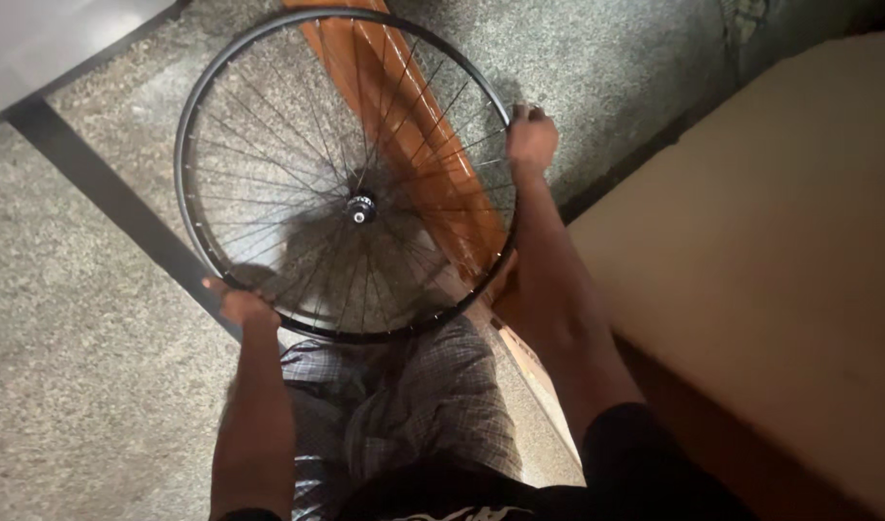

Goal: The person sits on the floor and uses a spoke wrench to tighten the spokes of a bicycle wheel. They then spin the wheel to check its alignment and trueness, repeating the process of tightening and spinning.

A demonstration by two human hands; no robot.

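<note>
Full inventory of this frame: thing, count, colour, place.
bicycle wheel: 1, black rim, thin metal spokes, no tyre, centre, held flat above the floor
hub: 1, dark with pale end, wheel centre
wooden plank: 1, orange-brown, beneath wheel, running diagonally
floor: 1, grey speckled
dark strip: 1, dark grey, on floor, left
pale slab: 1, beige, right
checked shorts: 1, grey, bottom centre
left hand: 1, gripping rim, lower left
right hand: 1, gripping rim, upper right

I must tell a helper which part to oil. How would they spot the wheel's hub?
Find the bare spoked wheel held by the left hand and right hand. At its centre sits the hub, a small dark metal knob where all spokes meet.
</note>
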